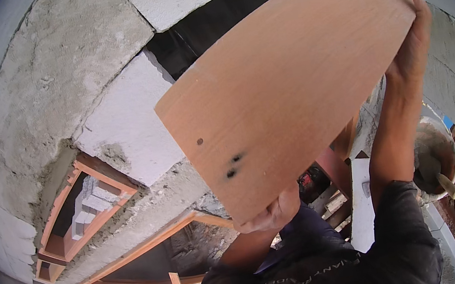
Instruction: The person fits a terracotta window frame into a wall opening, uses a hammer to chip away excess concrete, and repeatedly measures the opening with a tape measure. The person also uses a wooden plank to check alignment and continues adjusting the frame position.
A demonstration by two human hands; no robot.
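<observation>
A large reddish-brown plywood board (290,84) is held up against the block wall, tilted so that its right end is higher. My left hand (277,208) grips the lower edge near the left corner, its fingers curled and partly hidden. At the upper right, my right hand (412,47) holds the board's right edge, with a fingertip showing above the rim and the other fingers hidden behind. Two black smudges and a small dark spot mark the board's lower left. Behind it, a dark opening (172,52) in the wall shows along the upper left edge.
Pale blocks (128,116) with grey mortar surround the opening. At lower left, a wooden frame (86,206) has block pieces in it, beside a larger wooden frame (137,248). On the right hangs or stands a bucket (451,145) with mortar and a wooden-handled tool (447,185).
</observation>
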